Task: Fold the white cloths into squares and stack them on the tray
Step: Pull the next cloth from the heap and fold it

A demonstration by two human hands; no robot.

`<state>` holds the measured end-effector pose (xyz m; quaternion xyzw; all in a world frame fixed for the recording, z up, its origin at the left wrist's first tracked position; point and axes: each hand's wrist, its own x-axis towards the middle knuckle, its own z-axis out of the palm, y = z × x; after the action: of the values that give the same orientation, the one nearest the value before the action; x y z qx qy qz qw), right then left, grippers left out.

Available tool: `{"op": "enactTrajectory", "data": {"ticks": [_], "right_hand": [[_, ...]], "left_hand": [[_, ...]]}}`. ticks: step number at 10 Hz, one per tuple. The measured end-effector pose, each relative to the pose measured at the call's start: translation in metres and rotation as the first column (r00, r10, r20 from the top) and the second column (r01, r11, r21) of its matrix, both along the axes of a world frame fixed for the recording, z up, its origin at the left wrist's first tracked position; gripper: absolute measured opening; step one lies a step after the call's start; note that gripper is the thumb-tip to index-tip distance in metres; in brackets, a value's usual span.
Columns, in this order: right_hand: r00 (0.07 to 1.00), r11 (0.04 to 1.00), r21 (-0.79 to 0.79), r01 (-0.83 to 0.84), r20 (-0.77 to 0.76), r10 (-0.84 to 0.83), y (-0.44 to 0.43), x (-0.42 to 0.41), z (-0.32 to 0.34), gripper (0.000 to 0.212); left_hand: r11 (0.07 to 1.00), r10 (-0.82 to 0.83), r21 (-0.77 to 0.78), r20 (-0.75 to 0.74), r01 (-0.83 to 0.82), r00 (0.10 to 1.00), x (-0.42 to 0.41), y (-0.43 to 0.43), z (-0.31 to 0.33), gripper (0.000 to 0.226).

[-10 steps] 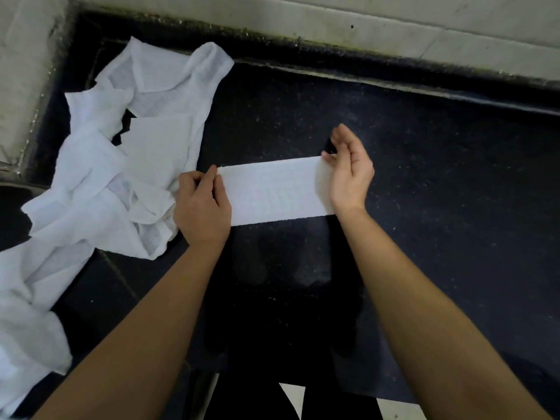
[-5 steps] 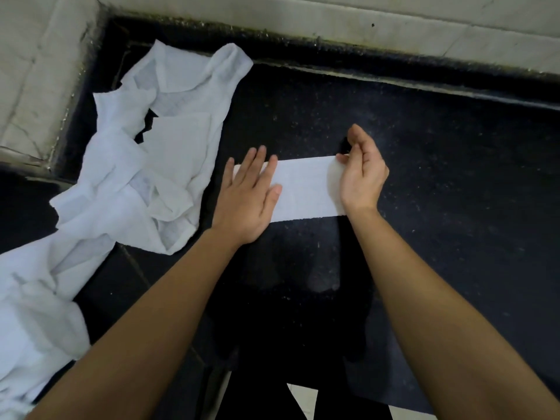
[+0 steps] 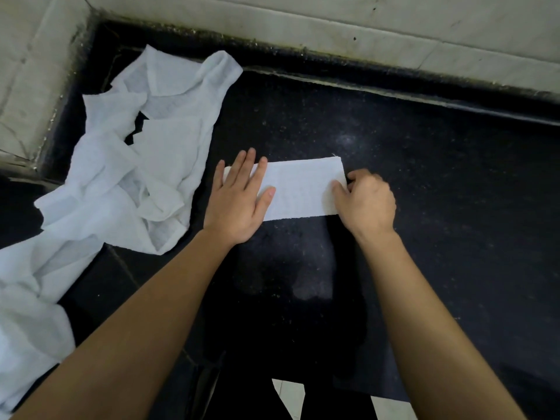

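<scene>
A white cloth folded into a long strip (image 3: 298, 187) lies flat on the black stone counter (image 3: 424, 177). My left hand (image 3: 239, 198) presses flat on the strip's left end with straight fingers. My right hand (image 3: 365, 201) has its fingers curled and pinches the strip's right end near its lower corner. A heap of crumpled white cloths (image 3: 130, 165) lies to the left, trailing off the counter toward the lower left. No tray is in view.
A pale tiled wall (image 3: 333, 22) runs along the back and a tiled side wall (image 3: 33, 71) closes the left corner. The counter's front edge runs along the bottom, with light floor tiles (image 3: 288, 398) below it.
My left hand let go of the strip's left end and now lies flat on it. My right hand turned from an edge-on hold to a curled pinch at the right end.
</scene>
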<state>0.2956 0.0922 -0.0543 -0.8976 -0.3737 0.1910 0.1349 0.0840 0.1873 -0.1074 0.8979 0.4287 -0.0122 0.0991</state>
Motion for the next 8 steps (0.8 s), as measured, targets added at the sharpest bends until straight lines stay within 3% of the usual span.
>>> {"op": "enactTrajectory", "data": {"ticks": [2, 3, 5, 8], "right_hand": [[0.920, 0.970, -0.132, 0.204, -0.312, -0.236, 0.019, 0.008, 0.016, 0.009], [0.907, 0.973, -0.068, 0.223, -0.350, -0.232, 0.023, 0.008, 0.016, 0.005], [0.797, 0.925, -0.031, 0.378, -0.498, -0.342, 0.033, 0.012, 0.012, 0.029], [0.875, 0.918, -0.021, 0.397, -0.292, -0.385, 0.033, 0.001, 0.003, 0.036]], "left_hand": [[1.000, -0.004, -0.007, -0.028, 0.003, 1.000, 0.001, -0.001, 0.002, 0.067], [1.000, -0.008, -0.001, -0.024, 0.008, 1.000, -0.001, 0.000, 0.001, 0.066], [1.000, -0.004, -0.002, -0.023, 0.004, 1.000, -0.001, 0.000, 0.001, 0.067], [1.000, -0.009, -0.002, -0.025, 0.009, 1.000, 0.000, 0.000, 0.000, 0.067]]}}
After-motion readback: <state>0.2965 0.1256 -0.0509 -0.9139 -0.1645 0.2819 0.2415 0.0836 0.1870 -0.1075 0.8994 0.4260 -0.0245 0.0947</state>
